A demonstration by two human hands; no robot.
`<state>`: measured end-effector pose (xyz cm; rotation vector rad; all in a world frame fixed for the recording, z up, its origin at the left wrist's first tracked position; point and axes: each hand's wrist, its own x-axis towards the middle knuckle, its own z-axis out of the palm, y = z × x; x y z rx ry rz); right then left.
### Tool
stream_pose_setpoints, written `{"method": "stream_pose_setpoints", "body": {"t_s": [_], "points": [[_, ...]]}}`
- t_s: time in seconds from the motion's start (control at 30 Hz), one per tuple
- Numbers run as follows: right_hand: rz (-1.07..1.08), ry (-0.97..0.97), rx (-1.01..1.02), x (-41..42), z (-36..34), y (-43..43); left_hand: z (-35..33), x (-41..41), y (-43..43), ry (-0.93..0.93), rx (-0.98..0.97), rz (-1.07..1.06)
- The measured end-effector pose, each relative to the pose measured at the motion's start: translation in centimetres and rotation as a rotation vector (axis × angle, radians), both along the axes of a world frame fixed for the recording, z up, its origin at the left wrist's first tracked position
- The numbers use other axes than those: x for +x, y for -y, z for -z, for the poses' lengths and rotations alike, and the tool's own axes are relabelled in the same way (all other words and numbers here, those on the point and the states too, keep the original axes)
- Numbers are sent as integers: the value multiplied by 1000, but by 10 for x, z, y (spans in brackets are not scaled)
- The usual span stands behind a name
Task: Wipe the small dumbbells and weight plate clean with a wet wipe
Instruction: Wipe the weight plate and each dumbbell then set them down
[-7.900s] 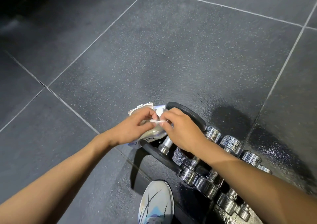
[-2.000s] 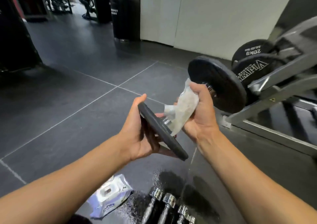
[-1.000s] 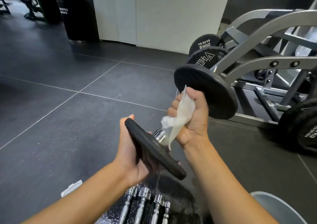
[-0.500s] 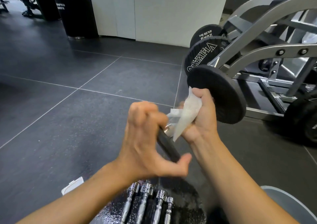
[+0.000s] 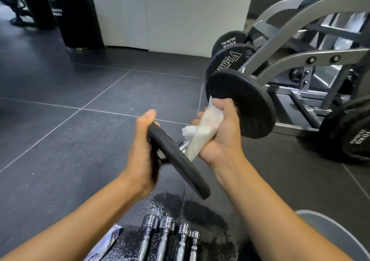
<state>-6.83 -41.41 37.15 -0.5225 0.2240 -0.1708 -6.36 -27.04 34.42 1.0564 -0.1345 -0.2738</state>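
I hold a small dumbbell in the air in front of me. My left hand (image 5: 143, 150) grips its near black plate (image 5: 180, 162) by the rim, thumb on top. My right hand (image 5: 222, 132) is curled round the chrome handle (image 5: 182, 145) with a white wet wipe (image 5: 202, 134) wrapped between palm and bar. The far black plate (image 5: 244, 104) sticks out beyond my right fist. Several chrome dumbbell bars (image 5: 166, 238) lie side by side on the floor below my arms.
The wet-wipe pack (image 5: 106, 244) lies on the floor at the lower left. A grey weight machine frame (image 5: 300, 60) with large black plates (image 5: 228, 60) stands to the right. A white partition (image 5: 170, 14) and a black bin (image 5: 74, 14) are behind.
My left hand, lifted off with spread fingers half a second ago, is back gripping the near plate's rim. My right hand still holds the wipe round the handle.
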Motion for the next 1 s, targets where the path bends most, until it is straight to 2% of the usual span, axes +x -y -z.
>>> {"method": "stream_pose_setpoints", "body": {"t_s": [0.07, 0.13, 0.2, 0.27, 0.33, 0.37, 0.43, 0.53, 0.57, 0.6, 0.67, 0.77, 0.87, 0.93, 1.0], "points": [[27, -129, -4, 5, 9, 3, 1, -4, -3, 708, 486, -173], [4, -199, -12, 6, 16, 1, 5, -8, -5, 1370, 814, -326], [-50, -225, 4, 3, 16, -3, 8, -10, -2, 1765, 918, -425], [-87, -227, 6, 1, 16, -5, 13, -9, 3, 1903, 920, -499], [-163, -165, 40, 0, 18, -9, 11, -10, 3, 1806, 870, -546], [-199, -126, 48, -1, 19, -11, 7, -10, 2, 1662, 825, -557], [-223, -61, 39, -2, 22, -20, -3, -7, -1, 1159, 626, -500], [-259, 70, 78, -9, 19, -34, -19, 0, -4, 143, -10, -184], [-270, 107, 96, -10, 18, -37, -20, 1, -5, -119, -143, -51], [-281, 138, 95, -11, 17, -39, -18, 2, -7, -303, -219, 60], [-280, 179, 91, -13, 13, -43, -12, 1, -8, -493, -332, 173], [-242, 167, 69, -13, 8, -49, -4, -5, -7, -539, -456, 135], [-170, 100, 40, -16, 3, -55, -7, -4, -7, -374, -325, -6], [-148, 54, 92, -14, 1, -58, -14, -2, -9, -88, -173, -194], [-115, -15, 133, -9, 1, -57, -16, 0, -13, 542, 175, -410]]}}
